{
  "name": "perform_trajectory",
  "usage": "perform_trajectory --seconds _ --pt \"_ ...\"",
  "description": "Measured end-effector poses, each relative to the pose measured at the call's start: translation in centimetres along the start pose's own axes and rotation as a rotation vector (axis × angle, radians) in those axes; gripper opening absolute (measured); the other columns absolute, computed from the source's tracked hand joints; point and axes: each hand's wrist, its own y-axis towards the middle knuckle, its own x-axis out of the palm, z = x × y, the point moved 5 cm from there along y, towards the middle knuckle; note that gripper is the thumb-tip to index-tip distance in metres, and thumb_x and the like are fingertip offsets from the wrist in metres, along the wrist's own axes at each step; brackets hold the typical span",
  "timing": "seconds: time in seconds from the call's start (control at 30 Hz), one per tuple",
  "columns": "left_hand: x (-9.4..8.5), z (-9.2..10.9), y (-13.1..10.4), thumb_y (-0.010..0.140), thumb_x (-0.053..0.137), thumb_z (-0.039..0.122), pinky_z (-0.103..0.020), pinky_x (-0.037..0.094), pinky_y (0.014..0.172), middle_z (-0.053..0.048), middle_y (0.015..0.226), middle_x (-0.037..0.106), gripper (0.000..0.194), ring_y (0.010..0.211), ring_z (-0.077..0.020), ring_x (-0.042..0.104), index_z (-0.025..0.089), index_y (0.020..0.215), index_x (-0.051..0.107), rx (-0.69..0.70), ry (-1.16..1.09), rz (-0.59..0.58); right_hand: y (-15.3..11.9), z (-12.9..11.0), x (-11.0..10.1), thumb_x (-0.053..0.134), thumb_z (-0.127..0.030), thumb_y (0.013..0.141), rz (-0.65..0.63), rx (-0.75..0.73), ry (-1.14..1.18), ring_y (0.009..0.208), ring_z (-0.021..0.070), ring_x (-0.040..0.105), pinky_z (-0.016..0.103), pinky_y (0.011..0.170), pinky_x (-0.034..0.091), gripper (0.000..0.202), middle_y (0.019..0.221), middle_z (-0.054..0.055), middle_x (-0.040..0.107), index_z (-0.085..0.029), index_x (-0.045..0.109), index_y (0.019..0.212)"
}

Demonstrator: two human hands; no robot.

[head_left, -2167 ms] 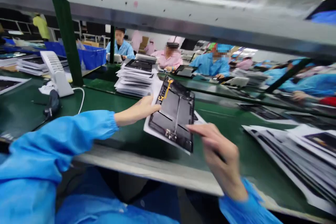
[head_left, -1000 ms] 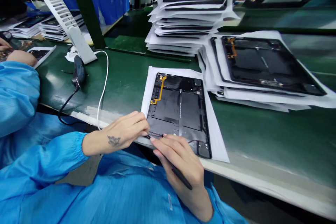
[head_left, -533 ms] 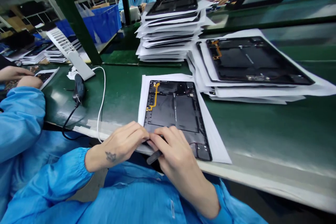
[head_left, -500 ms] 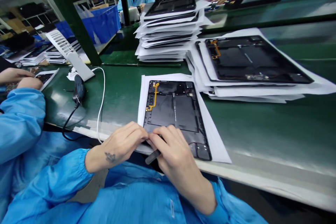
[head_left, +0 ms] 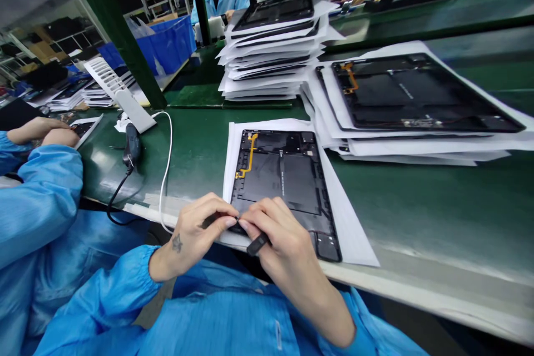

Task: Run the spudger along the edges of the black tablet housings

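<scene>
A black tablet back housing [head_left: 267,178] with an orange flex cable [head_left: 252,154] lies inside-up on a white paper sheet [head_left: 354,233]. At its near left corner my left hand [head_left: 198,231] pinches a tiny dark piece, too small to name, between thumb and index finger. My right hand [head_left: 283,236] is closed around a dark, flat-ended tool [head_left: 257,244], whose end sticks out below the fingers. The tool's working tip is hidden by the hand. Both sets of fingertips nearly meet over the housing's edge.
Behind and to the right are stacks of housings [head_left: 413,92] and paper sheets [head_left: 267,75]. On the left stand a white stand [head_left: 120,94], a black corded device [head_left: 132,144] and a white cable [head_left: 169,150]. A co-worker's arm [head_left: 45,178] rests farther left.
My left thumb and index finger have opened into a clearer pinch, showing the dark piece. The tool in my right hand has tilted, its end now higher. The whole view has shifted slightly.
</scene>
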Motion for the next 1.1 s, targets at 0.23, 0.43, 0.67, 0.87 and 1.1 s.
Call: perform_trajectory --seconds 0.23,0.43,0.67,0.87,1.1 --pt "0.0 0.5 0.3 0.101 0.056 0.018 -0.021 0.050 0.068 -0.001 0.083 0.066 0.010 0.074 -0.0111 0.061 0.017 0.094 0.063 0.085 0.085 -0.011 0.0 -0.2 -0.2 0.052 0.001 0.093 0.006 -0.019 -0.051 0.081 0.0188 0.049 0.032 0.070 0.042 0.020 0.087 0.005 0.061 -0.015 0.064 0.096" --pt "-0.1 0.1 0.2 0.103 0.051 0.015 -0.023 0.049 0.069 -0.002 0.082 0.063 0.011 0.076 -0.0132 0.059 0.016 0.095 0.059 0.193 0.286 -0.102 -1.0 -0.7 -0.4 0.044 0.000 0.095 -0.092 -0.189 -0.231 0.085 0.0220 0.051 0.035 0.071 0.045 0.030 0.102 0.011 0.067 -0.009 0.063 0.117" --pt "0.3 -0.1 -0.9 0.102 0.048 0.010 -0.029 0.049 0.072 -0.006 0.089 0.065 0.011 0.080 -0.0175 0.056 0.014 0.102 0.059 0.292 0.474 -0.208 -1.0 -0.9 0.3 0.040 -0.005 0.097 -0.188 -0.228 -0.353 0.081 0.0226 0.051 0.036 0.068 0.044 0.030 0.102 0.012 0.069 -0.010 0.065 0.113" --pt "-0.4 -0.2 -1.2 0.101 0.050 0.010 -0.030 0.054 0.076 -0.008 0.094 0.068 0.017 0.083 -0.0176 0.062 0.013 0.113 0.062 0.319 0.493 -0.185 -1.0 -1.1 0.8 0.033 -0.002 0.096 -0.229 -0.280 -0.468 0.080 0.0232 0.048 0.037 0.068 0.041 0.037 0.102 0.013 0.068 -0.008 0.066 0.112" --pt "-1.1 -0.3 -2.5 0.100 0.048 0.006 -0.033 0.057 0.085 -0.013 0.105 0.071 0.032 0.096 -0.0203 0.066 0.012 0.131 0.057 0.370 0.495 -0.146 -1.0 -1.3 0.9 0.034 -0.002 0.097 -0.257 -0.347 -0.514 0.082 0.0232 0.048 0.037 0.069 0.040 0.036 0.109 0.013 0.067 -0.006 0.065 0.115"
